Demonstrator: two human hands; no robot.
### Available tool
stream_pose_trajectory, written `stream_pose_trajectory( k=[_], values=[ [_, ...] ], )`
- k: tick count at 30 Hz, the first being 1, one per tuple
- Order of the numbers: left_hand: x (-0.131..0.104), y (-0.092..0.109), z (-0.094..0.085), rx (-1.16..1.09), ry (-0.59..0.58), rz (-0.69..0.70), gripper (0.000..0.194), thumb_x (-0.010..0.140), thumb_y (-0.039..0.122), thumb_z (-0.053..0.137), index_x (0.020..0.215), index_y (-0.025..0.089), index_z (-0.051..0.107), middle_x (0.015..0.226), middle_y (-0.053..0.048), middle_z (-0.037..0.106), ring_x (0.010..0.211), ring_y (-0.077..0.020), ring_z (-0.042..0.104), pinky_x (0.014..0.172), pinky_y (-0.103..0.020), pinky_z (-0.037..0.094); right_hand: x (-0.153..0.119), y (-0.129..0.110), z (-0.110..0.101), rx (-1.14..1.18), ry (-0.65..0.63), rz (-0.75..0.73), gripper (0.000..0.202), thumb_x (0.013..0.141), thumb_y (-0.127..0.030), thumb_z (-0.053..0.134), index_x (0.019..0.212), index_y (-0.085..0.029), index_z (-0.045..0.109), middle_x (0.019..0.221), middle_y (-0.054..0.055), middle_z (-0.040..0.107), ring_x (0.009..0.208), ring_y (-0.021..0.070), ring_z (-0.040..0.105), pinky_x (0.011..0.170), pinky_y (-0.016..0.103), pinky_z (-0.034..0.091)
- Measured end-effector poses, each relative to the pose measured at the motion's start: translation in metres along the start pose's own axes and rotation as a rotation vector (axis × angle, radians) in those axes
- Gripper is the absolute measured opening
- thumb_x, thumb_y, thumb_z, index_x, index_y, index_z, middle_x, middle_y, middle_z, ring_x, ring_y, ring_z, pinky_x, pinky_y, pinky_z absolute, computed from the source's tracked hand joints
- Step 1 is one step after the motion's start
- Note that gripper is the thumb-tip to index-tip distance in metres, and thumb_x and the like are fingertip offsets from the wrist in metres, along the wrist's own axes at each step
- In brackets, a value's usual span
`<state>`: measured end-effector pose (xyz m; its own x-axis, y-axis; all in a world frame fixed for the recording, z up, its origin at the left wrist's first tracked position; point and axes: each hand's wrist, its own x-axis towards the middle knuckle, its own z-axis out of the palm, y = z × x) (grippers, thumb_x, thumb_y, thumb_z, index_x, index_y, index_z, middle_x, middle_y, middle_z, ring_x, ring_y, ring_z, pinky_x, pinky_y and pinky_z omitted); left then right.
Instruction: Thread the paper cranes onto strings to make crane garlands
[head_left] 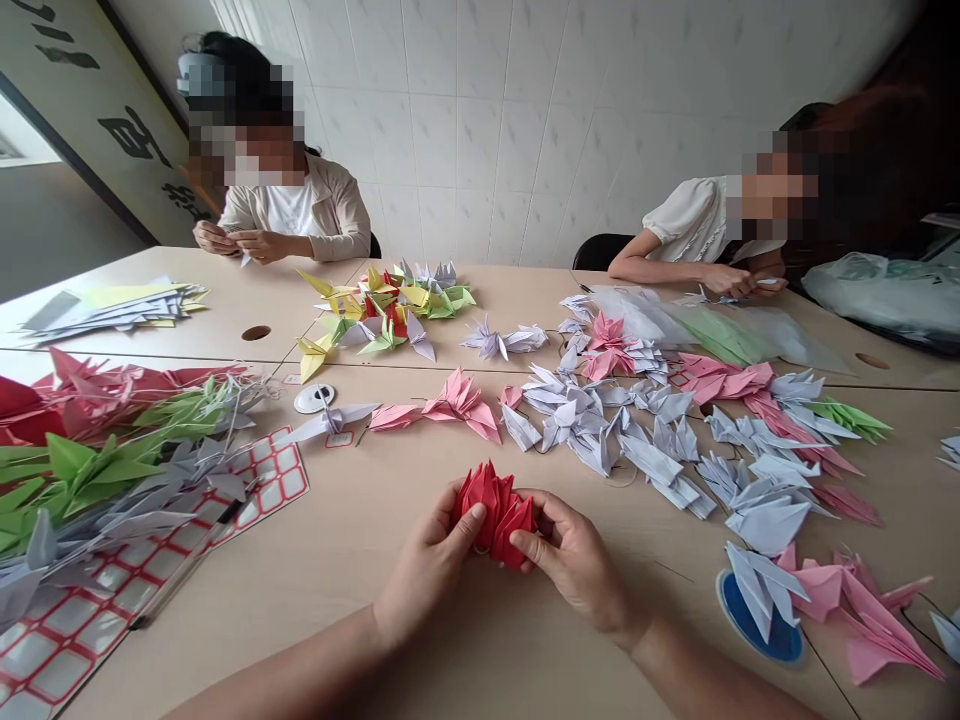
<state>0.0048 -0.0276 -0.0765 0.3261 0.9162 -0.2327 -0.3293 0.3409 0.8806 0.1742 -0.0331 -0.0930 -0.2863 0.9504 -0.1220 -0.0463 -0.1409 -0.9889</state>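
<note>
A bundle of red folded paper cranes is held between my two hands, just above the table near its front. My left hand grips its left side, thumb across the front. On the right side, my right hand holds it with thumb in front and fingers behind. The red folds stand pressed together with pointed tips up; a bit of string or wire shows at the lower left. Beyond them lie pink folded cranes and a white-grey folded crane.
White folded cranes spread over the right side with pink ones. Strung red and green cranes lie left on red-bordered label sheets. Multicoloured cranes and a paper stack lie farther back. Two people sit opposite, handling small paper pieces.
</note>
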Motion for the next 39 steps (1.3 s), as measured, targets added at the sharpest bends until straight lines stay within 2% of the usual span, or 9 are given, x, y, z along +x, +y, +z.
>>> stream_pose_trajectory(
  k=[4, 9, 12, 16, 20, 26, 30, 33, 39],
  values=[
    [-0.001, 0.001, 0.000, 0.052, 0.035, 0.017, 0.036, 0.087, 0.040, 0.059, 0.116, 0.018, 0.057, 0.102, -0.005, 0.064, 0.090, -0.0192, 0.059, 0.079, -0.030, 0.050, -0.001, 0.001, -0.001, 0.044, -0.009, 0.018, 0.043, 0.082, -0.040, 0.067, 0.118, -0.019, 0.056, 0.090, 0.003, 0.068, 0.072, 0.0158, 0.065, 0.058, 0.025, 0.052],
    [-0.003, 0.001, 0.000, 0.029, -0.010, 0.019, 0.040, 0.089, 0.040, 0.056, 0.122, 0.019, 0.052, 0.106, -0.006, 0.064, 0.086, -0.0187, 0.060, 0.078, -0.033, 0.051, -0.002, -0.001, -0.004, 0.078, 0.021, 0.023, 0.043, 0.085, -0.040, 0.064, 0.123, -0.022, 0.056, 0.092, 0.003, 0.067, 0.071, 0.0146, 0.065, 0.061, 0.026, 0.053],
    [-0.002, -0.002, -0.002, 0.100, -0.023, 0.036, 0.038, 0.089, 0.040, 0.056, 0.121, 0.019, 0.052, 0.110, -0.007, 0.064, 0.093, -0.0206, 0.060, 0.085, -0.034, 0.050, -0.002, 0.000, -0.004, 0.071, 0.033, 0.023, 0.043, 0.085, -0.040, 0.065, 0.123, -0.024, 0.056, 0.097, 0.004, 0.066, 0.075, 0.0154, 0.063, 0.061, 0.026, 0.054],
    [-0.002, -0.005, -0.003, 0.235, -0.063, 0.091, 0.036, 0.090, 0.037, 0.055, 0.122, 0.020, 0.052, 0.115, -0.007, 0.062, 0.105, -0.0213, 0.056, 0.093, -0.033, 0.045, -0.003, 0.001, -0.002, 0.017, 0.070, 0.012, 0.039, 0.082, -0.038, 0.067, 0.118, -0.025, 0.058, 0.105, 0.004, 0.061, 0.085, 0.0172, 0.061, 0.064, 0.026, 0.055],
    [-0.005, -0.006, -0.003, 0.253, -0.117, 0.118, 0.035, 0.092, 0.036, 0.053, 0.124, 0.021, 0.052, 0.115, -0.006, 0.062, 0.106, -0.0204, 0.055, 0.092, -0.032, 0.045, -0.004, -0.002, 0.000, 0.001, 0.042, -0.017, 0.028, 0.083, -0.035, 0.066, 0.108, -0.023, 0.061, 0.100, 0.003, 0.060, 0.085, 0.0169, 0.059, 0.072, 0.029, 0.055],
    [-0.010, 0.000, -0.002, 0.216, -0.155, 0.033, 0.037, 0.097, 0.040, 0.040, 0.129, 0.023, 0.050, 0.129, -0.007, 0.057, 0.116, -0.0221, 0.052, 0.100, -0.036, 0.041, -0.004, -0.005, -0.001, -0.058, 0.055, -0.037, 0.018, 0.085, -0.033, 0.063, 0.098, -0.021, 0.061, 0.097, 0.004, 0.059, 0.082, 0.0172, 0.059, 0.070, 0.029, 0.053],
    [-0.010, 0.002, -0.001, 0.251, -0.185, 0.056, 0.039, 0.094, 0.040, 0.049, 0.128, 0.021, 0.047, 0.129, -0.008, 0.056, 0.121, -0.0240, 0.049, 0.105, -0.038, 0.037, -0.003, -0.008, -0.001, -0.055, 0.030, -0.033, 0.018, 0.085, -0.033, 0.064, 0.098, -0.021, 0.060, 0.098, 0.005, 0.059, 0.085, 0.0182, 0.059, 0.072, 0.030, 0.052],
    [-0.009, -0.002, -0.002, 0.220, -0.202, 0.057, 0.049, 0.089, 0.040, 0.057, 0.132, 0.022, 0.039, 0.131, -0.010, 0.053, 0.124, -0.0252, 0.048, 0.107, -0.040, 0.036, -0.005, -0.010, 0.000, -0.059, 0.009, -0.043, 0.017, 0.085, -0.032, 0.064, 0.097, -0.021, 0.059, 0.095, 0.003, 0.059, 0.083, 0.0176, 0.058, 0.072, 0.030, 0.050],
    [-0.008, -0.012, -0.004, 0.146, -0.116, 0.031, 0.066, 0.083, 0.039, 0.067, 0.136, 0.025, 0.030, 0.130, -0.010, 0.051, 0.124, -0.0272, 0.048, 0.107, -0.042, 0.036, -0.008, -0.012, 0.002, -0.119, -0.044, -0.155, 0.009, 0.087, -0.029, 0.062, 0.090, -0.022, 0.060, 0.094, 0.003, 0.060, 0.086, 0.0174, 0.058, 0.077, 0.030, 0.049]
  ],
)
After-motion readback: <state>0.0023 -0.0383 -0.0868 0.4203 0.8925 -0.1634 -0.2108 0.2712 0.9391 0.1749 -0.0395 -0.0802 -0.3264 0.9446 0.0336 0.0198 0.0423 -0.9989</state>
